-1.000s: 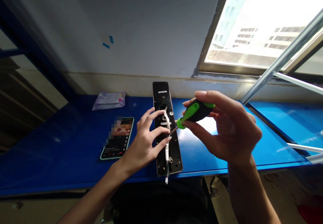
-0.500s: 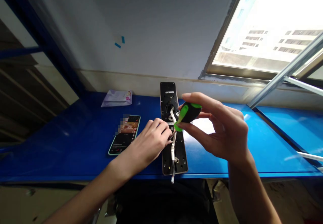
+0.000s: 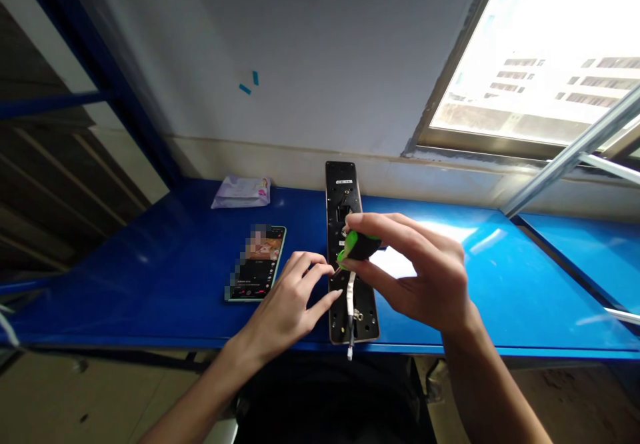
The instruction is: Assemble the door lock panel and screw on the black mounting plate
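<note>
A long black panel (image 3: 343, 181), perhaps a door-lock plate, lies lengthwise on the blue bench, fitted with small metal parts and a label. A white-sleeved cable (image 3: 350, 297) runs down it and ends in a small white plug past its near end. My right hand (image 3: 420, 271) grips a screwdriver (image 3: 361, 247) by its stubby green and black handle, the shaft slanting down to the panel's left side. My left hand (image 3: 295, 297) rests at the panel's left edge, thumb and fingers apart, its fingertips close to the screwdriver's tip. Nothing shows between those fingers.
A phone (image 3: 257, 264) with a lit screen lies left of the panel. Behind it is a purple-white packet (image 3: 243, 192) by the wall. A white sheet (image 3: 395, 262) lies partly behind my right hand. A metal frame bar (image 3: 565, 144) slants up at the right.
My left thumb and fingers have spread apart from their pinch near the screwdriver shaft. My right hand has brought the screwdriver lower. The whole view has shifted slightly.
</note>
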{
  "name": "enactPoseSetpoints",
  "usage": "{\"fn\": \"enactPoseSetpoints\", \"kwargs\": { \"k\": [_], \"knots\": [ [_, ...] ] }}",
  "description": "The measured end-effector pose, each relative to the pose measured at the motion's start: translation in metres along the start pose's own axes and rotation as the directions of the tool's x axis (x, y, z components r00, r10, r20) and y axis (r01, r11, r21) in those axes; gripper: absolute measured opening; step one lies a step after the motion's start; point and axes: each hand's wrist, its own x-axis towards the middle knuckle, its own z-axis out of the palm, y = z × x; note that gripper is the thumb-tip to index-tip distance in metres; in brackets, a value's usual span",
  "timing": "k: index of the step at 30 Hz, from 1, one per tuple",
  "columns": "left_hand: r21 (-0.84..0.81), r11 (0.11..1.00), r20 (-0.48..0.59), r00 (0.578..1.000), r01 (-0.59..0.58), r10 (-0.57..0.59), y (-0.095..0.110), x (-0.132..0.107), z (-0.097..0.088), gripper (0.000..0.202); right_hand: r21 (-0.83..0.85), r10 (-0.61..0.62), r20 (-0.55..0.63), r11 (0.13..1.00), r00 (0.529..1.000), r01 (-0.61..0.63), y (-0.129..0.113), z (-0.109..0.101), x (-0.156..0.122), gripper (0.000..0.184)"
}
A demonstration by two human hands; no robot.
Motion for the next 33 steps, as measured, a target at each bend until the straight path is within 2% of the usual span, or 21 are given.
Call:
{"fn": "enactPoseSetpoints", "kwargs": {
  "k": [9,15,19,23,25,29,33],
  "knots": [
    [-0.042,0.998,0.025,0.999,0.036,-0.035,-0.003,-0.006,0.006,0.034,-0.07,-0.009,0.046,0.997,0.999,0.012,-0.001,0.001,-0.001,0.047],
    [-0.08,0.995,0.012,0.998,0.063,-0.063,-0.004,-0.01,0.009,0.032,-0.082,-0.011,0.039,0.997,0.999,0.014,0.0,0.004,-0.002,0.044],
    [-0.165,0.978,0.012,0.992,0.126,-0.126,-0.003,-0.01,0.01,0.029,-0.127,0.014,0.022,0.992,1.0,-0.011,-0.002,0.001,-0.001,0.041],
    [-0.264,0.943,0.021,0.978,0.204,-0.205,-0.004,-0.008,0.013,0.037,0.048,0.105,0.082,0.993,0.991,-0.109,-0.008,-0.006,0.002,0.044],
    [-0.316,0.921,0.042,0.973,0.23,-0.228,-0.006,-0.009,0.016,0.04,0.087,0.101,0.038,0.991,0.994,-0.104,-0.01,-0.006,0.003,0.045],
    [-0.373,0.893,0.069,0.967,0.251,-0.243,-0.01,-0.011,0.02,0.046,-0.006,0.11,-0.092,0.994,0.99,-0.111,-0.01,-0.003,0.005,0.032],
    [-0.371,0.894,0.079,0.968,0.252,-0.24,-0.012,-0.012,0.02,0.047,0.133,0.18,0.029,0.974,0.983,-0.182,-0.009,-0.004,0.003,0.047]
  ]
}}
